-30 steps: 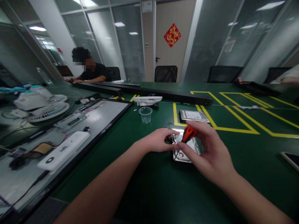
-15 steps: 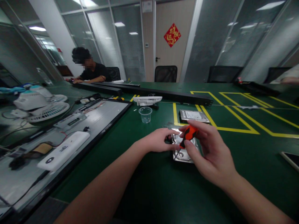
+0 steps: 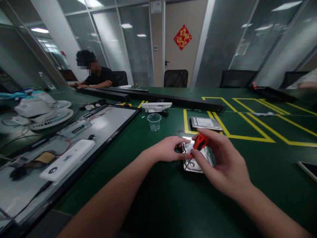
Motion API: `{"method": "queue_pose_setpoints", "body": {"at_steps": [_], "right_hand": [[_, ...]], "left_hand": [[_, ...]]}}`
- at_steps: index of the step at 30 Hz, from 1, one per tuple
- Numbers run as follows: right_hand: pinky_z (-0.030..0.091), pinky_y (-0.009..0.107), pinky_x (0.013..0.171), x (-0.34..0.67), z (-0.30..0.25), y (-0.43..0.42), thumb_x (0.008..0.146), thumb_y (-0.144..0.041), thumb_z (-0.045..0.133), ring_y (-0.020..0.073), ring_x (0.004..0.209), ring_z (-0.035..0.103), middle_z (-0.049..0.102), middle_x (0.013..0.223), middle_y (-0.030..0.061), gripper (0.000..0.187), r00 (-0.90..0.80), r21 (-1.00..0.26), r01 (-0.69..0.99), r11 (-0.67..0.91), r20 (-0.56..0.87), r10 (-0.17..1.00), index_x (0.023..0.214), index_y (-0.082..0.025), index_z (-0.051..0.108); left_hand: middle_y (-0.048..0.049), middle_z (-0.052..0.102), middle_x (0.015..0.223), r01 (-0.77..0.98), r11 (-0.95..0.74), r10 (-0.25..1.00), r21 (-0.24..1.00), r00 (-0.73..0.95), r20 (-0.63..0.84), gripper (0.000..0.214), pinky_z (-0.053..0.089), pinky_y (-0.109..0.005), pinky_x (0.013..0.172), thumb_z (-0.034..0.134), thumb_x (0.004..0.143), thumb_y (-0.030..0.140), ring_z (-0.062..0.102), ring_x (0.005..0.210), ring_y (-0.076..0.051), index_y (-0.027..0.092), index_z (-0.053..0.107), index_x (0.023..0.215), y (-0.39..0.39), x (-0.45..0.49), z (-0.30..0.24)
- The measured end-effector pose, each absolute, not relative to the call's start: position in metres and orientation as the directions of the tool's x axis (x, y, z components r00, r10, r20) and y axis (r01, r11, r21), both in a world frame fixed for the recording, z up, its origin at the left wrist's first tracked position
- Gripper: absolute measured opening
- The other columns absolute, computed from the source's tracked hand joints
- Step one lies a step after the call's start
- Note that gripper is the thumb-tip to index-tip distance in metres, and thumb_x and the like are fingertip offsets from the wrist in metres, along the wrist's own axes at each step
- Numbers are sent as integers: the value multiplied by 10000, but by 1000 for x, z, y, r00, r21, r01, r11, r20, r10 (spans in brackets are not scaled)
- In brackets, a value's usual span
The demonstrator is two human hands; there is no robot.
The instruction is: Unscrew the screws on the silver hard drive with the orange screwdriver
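Observation:
A silver hard drive [image 3: 195,164] lies on the green table in front of me. My left hand [image 3: 170,148] grips its left edge, thumb and fingers curled around that side. In my right hand [image 3: 224,158] is an orange and black screwdriver [image 3: 201,141], pinched by the handle between thumb and fingers. Its thin shaft slants down to the left over the drive's top. The tip is too small to make out. Just beyond the hands rests a second hard drive [image 3: 206,123], label up. A clear plastic cup [image 3: 154,122] stands to the left of it.
On the left is a large metal panel [image 3: 116,122] with a white power bank [image 3: 68,160] and cables on it. White fans [image 3: 52,117] sit behind. Long black bars [image 3: 173,100] cross the table. A phone [image 3: 308,170] lies at right. Another person [image 3: 99,77] sits across.
The screwdriver handle has turned in my right hand, and the fingers and thumb have shifted slightly. My left hand and the drive stay in place.

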State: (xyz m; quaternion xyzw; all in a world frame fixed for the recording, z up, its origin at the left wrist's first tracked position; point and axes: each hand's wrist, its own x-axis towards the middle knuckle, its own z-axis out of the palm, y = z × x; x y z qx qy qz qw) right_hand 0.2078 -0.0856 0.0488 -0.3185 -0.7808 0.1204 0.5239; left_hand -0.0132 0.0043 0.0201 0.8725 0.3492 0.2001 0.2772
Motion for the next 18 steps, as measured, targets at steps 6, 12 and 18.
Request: {"method": "queue_pose_setpoints", "body": {"at_steps": [6, 12, 18], "right_hand": [[659, 497, 1036, 209, 48, -86, 1032, -192, 746, 311, 1260, 767, 738, 1417, 102, 636, -251, -539, 378, 753, 724, 643, 1619, -347, 555], [648, 510, 1012, 210, 51, -80, 1012, -208, 817, 315, 1221, 733, 728, 1350, 87, 614, -253, -446, 429, 786, 775, 579, 1566, -365, 605], [647, 499, 1003, 207, 51, -83, 1040, -193, 773, 312, 1219, 742, 730, 1365, 95, 587, -230, -487, 421, 766, 759, 609, 1580, -349, 600]], "left_hand": [[-119, 793, 1272, 507, -593, 726, 625, 673, 142, 471, 573, -425, 996, 860, 945, 563, 732, 1121, -316, 219, 803, 1262, 2, -12, 25], [-130, 774, 1368, 496, -581, 724, 645, 677, 132, 488, 572, -462, 1066, 850, 952, 562, 737, 1181, -328, 226, 796, 1301, 1, -13, 27], [-125, 775, 1354, 497, -581, 726, 645, 674, 135, 526, 563, -473, 1082, 863, 944, 573, 730, 1196, -332, 242, 785, 1345, 2, -13, 25]]}}
